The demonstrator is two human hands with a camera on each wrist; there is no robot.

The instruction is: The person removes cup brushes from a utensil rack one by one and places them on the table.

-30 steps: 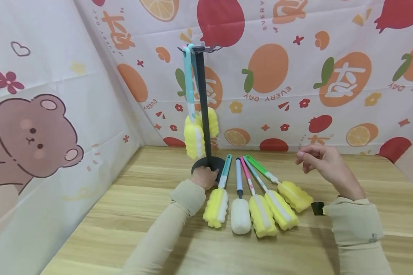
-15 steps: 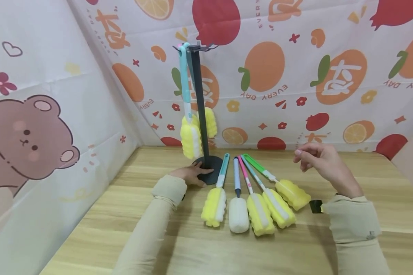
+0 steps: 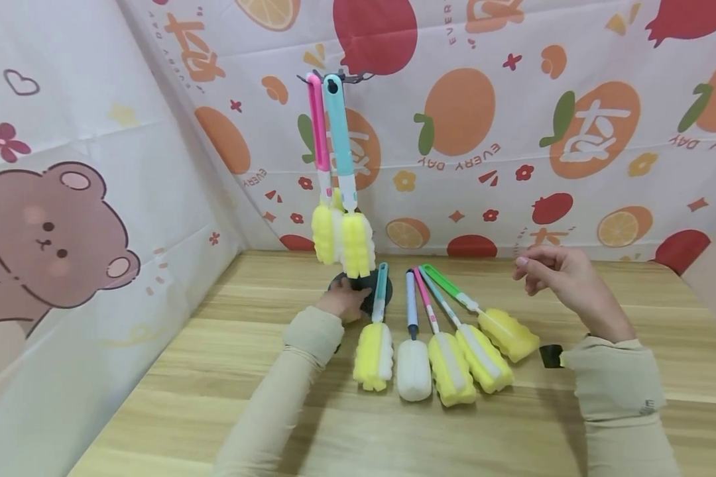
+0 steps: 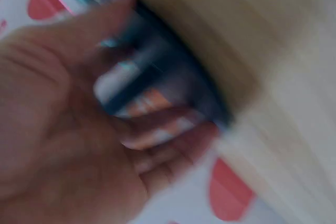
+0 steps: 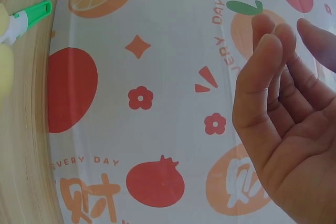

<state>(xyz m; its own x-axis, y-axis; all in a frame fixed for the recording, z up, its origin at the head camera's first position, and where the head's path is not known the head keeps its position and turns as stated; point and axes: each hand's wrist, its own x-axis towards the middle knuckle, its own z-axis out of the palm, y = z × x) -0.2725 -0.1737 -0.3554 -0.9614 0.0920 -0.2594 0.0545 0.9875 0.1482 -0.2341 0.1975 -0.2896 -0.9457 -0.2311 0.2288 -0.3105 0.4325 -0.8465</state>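
A black hanging stand has hooks point(image 3: 360, 78) on top and a round base point(image 3: 368, 283). My left hand point(image 3: 342, 302) grips that base at its near left side, thumb and fingers spread across its rim in the blurred left wrist view. From the hooks hang sponge bottle brushes: a pink-handled brush point(image 3: 318, 126) and a turquoise-handled brush point(image 3: 340, 132), in front of the post and hiding most of it. Some yellow sponge shows behind them. My right hand point(image 3: 563, 286) hovers at the right, fingers loosely curled and holding nothing, palm and fingertips visible in the right wrist view.
Several brushes fan out on the wooden table point(image 3: 185, 397): a teal-handled brush point(image 3: 372, 354), a white-headed brush point(image 3: 414, 370), a pink-handled one, a light-blue-handled one and a green-handled brush point(image 3: 509, 333). Fruit-printed cloth point(image 3: 459, 119) hangs behind; a bear-printed cloth point(image 3: 65, 225) stands left.
My left hand slid left along the base, then back right. The stand has turned, bringing the pink and turquoise handles to the front. The right hand stays where it was.
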